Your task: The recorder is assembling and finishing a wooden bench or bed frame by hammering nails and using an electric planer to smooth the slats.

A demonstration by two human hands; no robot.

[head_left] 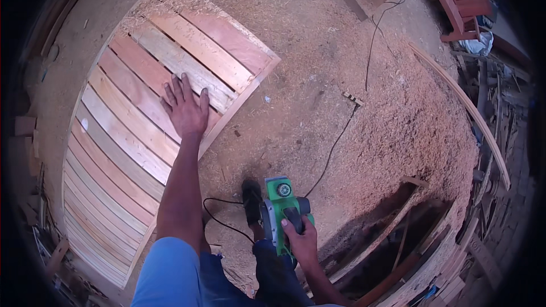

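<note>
A long slatted wooden panel (133, 82) with a frame around it stretches along the left side, its boards pinkish and pale with narrow gaps between them. My left hand (188, 108) lies flat on the slats near the panel's right edge, fingers spread. In my right hand (301, 241) is a green electric hand planer (279, 207), gripped by its black handle and held off the panel, in front of my legs. A black dial shows on the planer's front end. Shavings are scattered over the panel's far end.
A black cord (333, 153) runs over the shaving-strewn ground. On the right rises a big heap of wood shavings (412, 119), with a long curved strip of wood (466, 105) beside it. Stacked planks (500, 222) crowd the right rim; a red wooden piece (460, 0) stands far right.
</note>
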